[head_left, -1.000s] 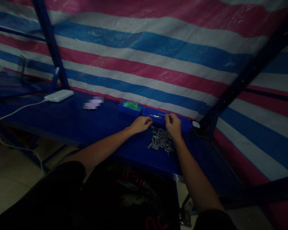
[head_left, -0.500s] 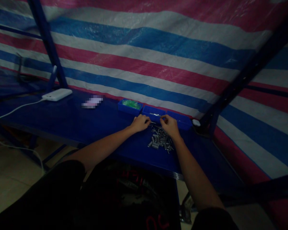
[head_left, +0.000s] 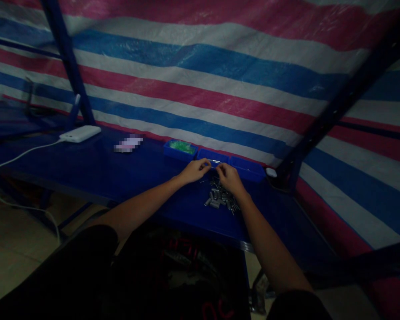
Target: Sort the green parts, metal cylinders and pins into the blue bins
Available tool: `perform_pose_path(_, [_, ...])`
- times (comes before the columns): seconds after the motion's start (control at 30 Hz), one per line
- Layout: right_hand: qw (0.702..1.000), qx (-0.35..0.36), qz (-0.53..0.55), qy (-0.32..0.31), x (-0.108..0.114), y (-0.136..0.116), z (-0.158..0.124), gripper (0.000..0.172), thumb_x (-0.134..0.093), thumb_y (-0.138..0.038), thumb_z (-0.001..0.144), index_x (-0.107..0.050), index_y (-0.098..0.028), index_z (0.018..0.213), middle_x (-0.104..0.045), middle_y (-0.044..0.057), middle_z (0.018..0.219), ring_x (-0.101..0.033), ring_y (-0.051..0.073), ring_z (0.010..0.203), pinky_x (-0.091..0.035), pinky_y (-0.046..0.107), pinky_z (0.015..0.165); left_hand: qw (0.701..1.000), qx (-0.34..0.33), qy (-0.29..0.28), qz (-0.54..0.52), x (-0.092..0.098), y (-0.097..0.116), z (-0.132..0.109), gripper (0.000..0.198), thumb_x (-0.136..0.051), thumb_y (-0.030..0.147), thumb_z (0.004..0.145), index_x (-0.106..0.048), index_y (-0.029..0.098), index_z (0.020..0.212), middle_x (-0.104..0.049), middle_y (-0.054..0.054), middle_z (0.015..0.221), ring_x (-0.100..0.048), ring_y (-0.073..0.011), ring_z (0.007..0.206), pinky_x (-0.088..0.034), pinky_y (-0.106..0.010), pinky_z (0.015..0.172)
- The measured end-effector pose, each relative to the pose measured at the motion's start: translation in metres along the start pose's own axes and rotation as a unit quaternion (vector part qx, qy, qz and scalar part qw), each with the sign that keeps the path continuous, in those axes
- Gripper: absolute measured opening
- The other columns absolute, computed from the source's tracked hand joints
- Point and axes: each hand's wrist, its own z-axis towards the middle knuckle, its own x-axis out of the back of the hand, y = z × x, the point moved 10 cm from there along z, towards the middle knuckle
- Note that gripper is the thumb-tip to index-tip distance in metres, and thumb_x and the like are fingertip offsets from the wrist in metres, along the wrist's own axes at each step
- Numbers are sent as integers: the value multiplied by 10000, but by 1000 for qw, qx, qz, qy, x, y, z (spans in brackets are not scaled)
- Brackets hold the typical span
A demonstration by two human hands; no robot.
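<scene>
My left hand is closed in a pinch above the blue table, just in front of the middle blue bin. Close by on its right, my right hand is pinched too, fingertips facing the left ones. A thin, pale metal rod spans the small gap between the fingertips; its ends are hidden in the fingers. Under and beside my right hand lies a loose pile of small grey metal cylinders and thin pins. Shiny slim pieces show inside the middle bin.
A blue bin of green and clear small parts stands left of the middle one; another blue bin is at right. Farther left are a pixelated item and a white device with a cable. Striped sheeting hangs behind the table.
My right hand has moved left and slightly down, nearer my left hand. My left hand has shifted slightly right, so the fingertips are closer together.
</scene>
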Motion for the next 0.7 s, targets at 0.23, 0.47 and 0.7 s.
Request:
perform_pose_path(0.23, [1000,5,8,1,3,-9,-1,217,-413,-321,845,-545,-183,741,-558,13,640,-491,139,578,-334,242,557,999,-26,23,25,9,9,-1,189,-439,275,834,-575,151,789,-563,17,633,-512,-108,591,-360,-216,574])
perform_pose_path(0.47, [998,8,-58,30,17,-19,-1,264,-423,-337,845,-572,-183,692,-576,23,626,-505,137,578,-317,235,551,998,-13,-19,60,9,5,2,341,-369,350,870,-600,146,724,-588,-2,624,-509,-112,575,-344,-225,558])
perform_pose_path(0.7, [915,-230,-212,255,97,63,-29,416,-423,-518,809,-626,-157,778,-584,90,581,-525,195,551,-302,274,520,971,6,-213,108,-13,-6,-10,290,-646,449,657,-640,193,792,-616,13,660,-534,-104,551,-338,-201,511])
